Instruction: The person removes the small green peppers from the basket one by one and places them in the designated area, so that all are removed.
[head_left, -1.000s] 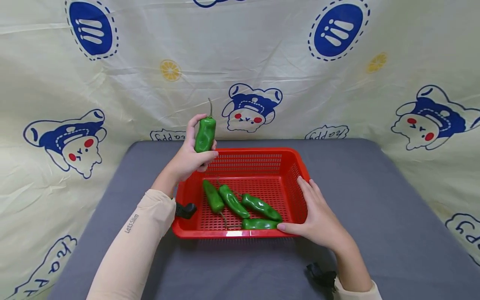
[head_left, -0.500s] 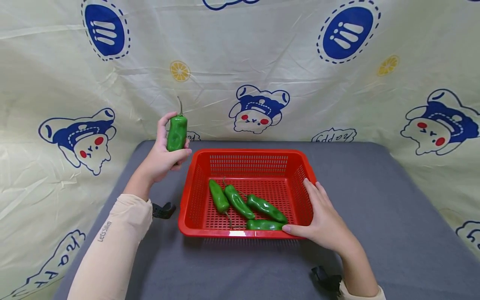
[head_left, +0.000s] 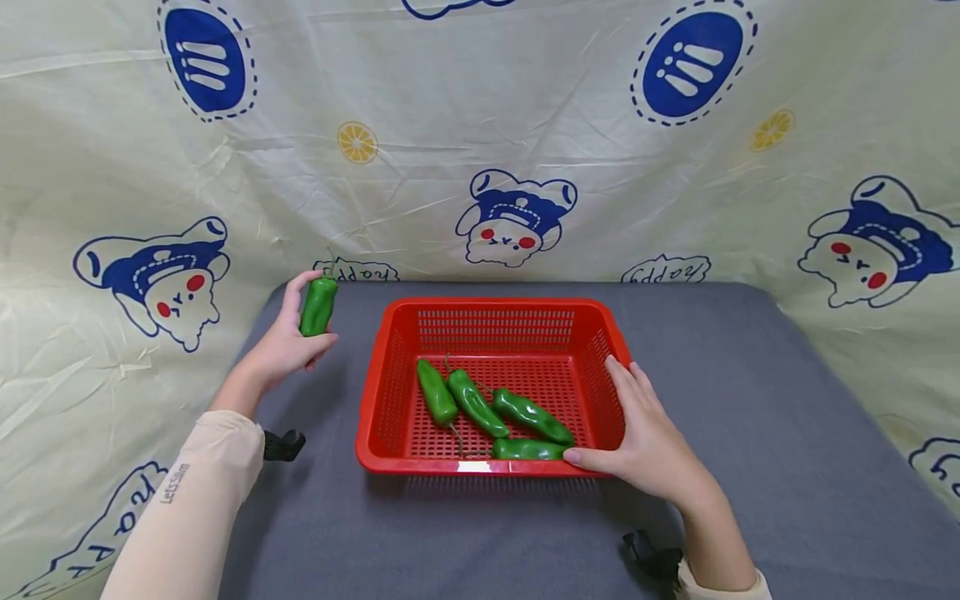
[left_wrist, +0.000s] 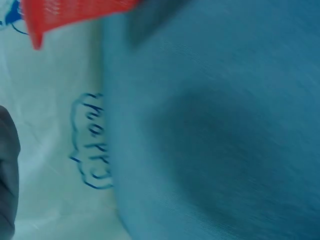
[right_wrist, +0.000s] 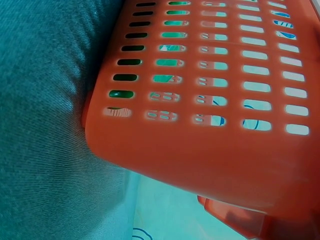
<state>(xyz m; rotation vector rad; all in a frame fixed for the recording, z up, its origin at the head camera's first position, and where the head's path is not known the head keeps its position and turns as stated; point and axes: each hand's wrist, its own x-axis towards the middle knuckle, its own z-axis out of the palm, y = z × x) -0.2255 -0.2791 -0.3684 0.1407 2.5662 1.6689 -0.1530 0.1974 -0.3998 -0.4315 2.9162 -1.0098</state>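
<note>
Left of the basket, my left hand [head_left: 283, 340] holds a green pepper [head_left: 318, 307] upright with its stem up, above the table. In the left wrist view only a dark edge of that hand [left_wrist: 7, 175] shows, and the pepper is out of sight there. My right hand [head_left: 637, 429] grips the front right corner of a red plastic basket [head_left: 495, 305], its thumb over the front rim and its fingers at the right side. Several green peppers [head_left: 474, 404] lie inside on the slotted floor. The right wrist view is filled by the basket's slotted wall [right_wrist: 190, 150], and the hand is not seen.
A grey cloth covers the table [head_left: 480, 542]. Behind it hangs a pale printed sheet [head_left: 420, 100] that also runs down both sides. A black strap piece [head_left: 283, 446] hangs at the left wrist, another [head_left: 651, 557] at the right.
My left hand has carried the pepper leftward from over the basket's left rim, then lowered it toward the table. The right hand stays on the basket, and the peppers inside lie as before.
</note>
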